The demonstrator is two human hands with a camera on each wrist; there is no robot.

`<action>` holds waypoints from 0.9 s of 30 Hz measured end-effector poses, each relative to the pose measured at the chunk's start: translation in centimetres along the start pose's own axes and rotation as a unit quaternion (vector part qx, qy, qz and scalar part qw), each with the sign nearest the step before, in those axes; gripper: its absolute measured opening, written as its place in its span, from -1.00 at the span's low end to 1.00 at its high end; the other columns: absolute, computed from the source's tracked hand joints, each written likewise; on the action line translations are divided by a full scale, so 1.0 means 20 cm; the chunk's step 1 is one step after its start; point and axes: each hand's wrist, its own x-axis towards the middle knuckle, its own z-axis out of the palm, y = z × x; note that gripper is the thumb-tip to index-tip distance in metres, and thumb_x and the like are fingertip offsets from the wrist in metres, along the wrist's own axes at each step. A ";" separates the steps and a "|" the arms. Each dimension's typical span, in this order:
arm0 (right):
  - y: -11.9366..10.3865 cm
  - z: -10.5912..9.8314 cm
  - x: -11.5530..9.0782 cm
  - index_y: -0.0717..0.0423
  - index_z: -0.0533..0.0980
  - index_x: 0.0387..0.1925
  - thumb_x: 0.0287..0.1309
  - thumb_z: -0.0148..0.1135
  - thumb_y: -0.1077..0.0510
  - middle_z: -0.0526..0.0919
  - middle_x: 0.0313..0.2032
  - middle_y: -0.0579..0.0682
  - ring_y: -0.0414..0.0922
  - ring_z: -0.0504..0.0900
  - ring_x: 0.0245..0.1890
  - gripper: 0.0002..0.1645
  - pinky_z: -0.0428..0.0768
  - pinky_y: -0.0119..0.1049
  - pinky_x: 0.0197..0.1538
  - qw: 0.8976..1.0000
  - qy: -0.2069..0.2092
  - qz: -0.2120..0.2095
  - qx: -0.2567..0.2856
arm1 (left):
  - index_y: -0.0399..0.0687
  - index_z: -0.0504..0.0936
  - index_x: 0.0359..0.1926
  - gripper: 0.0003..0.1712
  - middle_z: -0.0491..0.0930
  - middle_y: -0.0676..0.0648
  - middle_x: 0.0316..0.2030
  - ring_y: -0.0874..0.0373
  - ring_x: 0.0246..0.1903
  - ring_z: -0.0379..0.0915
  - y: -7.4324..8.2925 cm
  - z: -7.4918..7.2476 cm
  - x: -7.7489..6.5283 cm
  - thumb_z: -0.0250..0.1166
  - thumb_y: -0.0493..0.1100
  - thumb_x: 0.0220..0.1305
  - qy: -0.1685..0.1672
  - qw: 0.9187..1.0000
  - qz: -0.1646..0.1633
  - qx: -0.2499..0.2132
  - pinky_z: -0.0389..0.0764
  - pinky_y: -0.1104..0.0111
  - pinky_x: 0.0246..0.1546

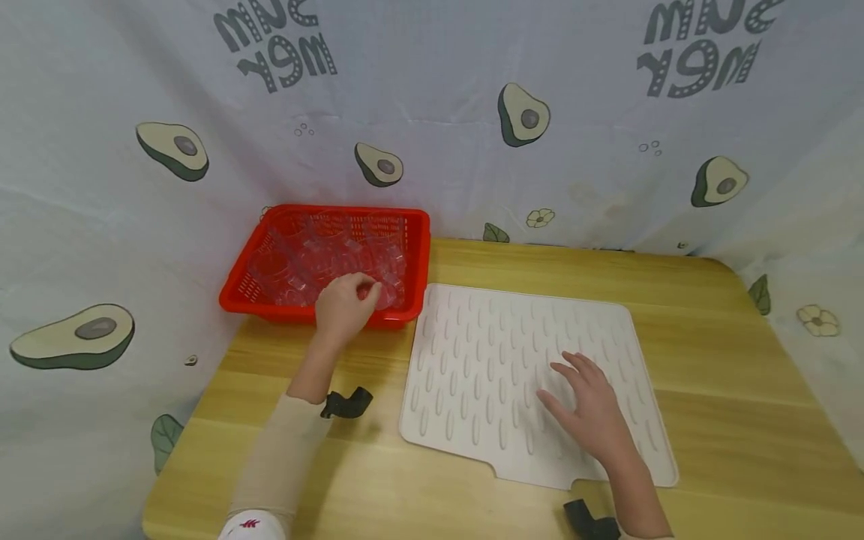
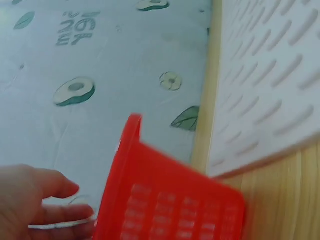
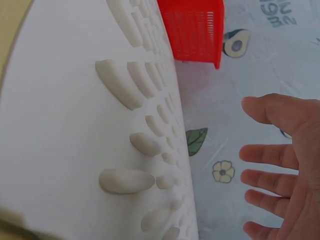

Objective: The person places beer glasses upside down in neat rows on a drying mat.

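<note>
A red plastic basket at the back left holds several clear glass mugs. Above the basket's front rim is my left hand, its fingers bent towards the mugs. The left wrist view has that hand beside the red wall, thumb and fingers apart, the lower fingertips partly hidden behind the rim; no held thing shows. My right hand hovers over the right part of a white ridged drying mat. Its fingers are spread, with nothing in them, as the right wrist view of the hand confirms.
Both basket and mat stand on a wooden table. A pale curtain printed with avocados hangs behind the table's back edge and at its sides. Black straps sit at both wrists.
</note>
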 end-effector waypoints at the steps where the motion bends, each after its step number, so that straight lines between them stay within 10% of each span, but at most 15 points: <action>1: 0.00 0.00 0.00 0.36 0.52 0.01 0.01 0.44 0.11 0.42 0.17 0.37 0.35 0.25 0.25 -0.43 0.22 0.35 0.16 1.000 -0.001 0.003 0.003 | -0.17 0.71 -0.12 -0.67 0.71 -0.16 -0.21 -0.08 -0.25 0.57 0.03 0.02 0.01 0.29 -0.01 0.28 -0.018 1.000 -0.007 0.009 0.55 0.04 -0.11; 11: -0.01 0.01 0.00 0.36 0.53 0.00 0.00 0.43 0.15 0.44 0.16 0.37 0.34 0.27 0.23 -0.46 0.22 0.33 0.17 1.000 0.012 0.000 0.010 | -0.17 0.64 -0.44 -0.45 0.60 -0.14 -0.56 -0.03 -0.48 0.47 0.11 0.17 0.13 0.18 0.24 0.29 -0.092 0.981 -0.131 0.111 0.58 0.11 -0.25; 27: -0.02 -0.02 -0.01 0.35 0.54 0.01 0.02 0.44 0.13 0.43 0.17 0.36 0.33 0.27 0.24 -0.46 0.22 0.34 0.16 1.000 -0.002 0.005 0.008 | -0.18 0.60 -0.52 -0.59 0.65 -0.19 -0.44 -0.08 -0.39 0.51 0.14 0.20 0.13 0.20 0.05 0.30 -0.034 0.974 -0.212 -0.067 0.54 0.09 -0.26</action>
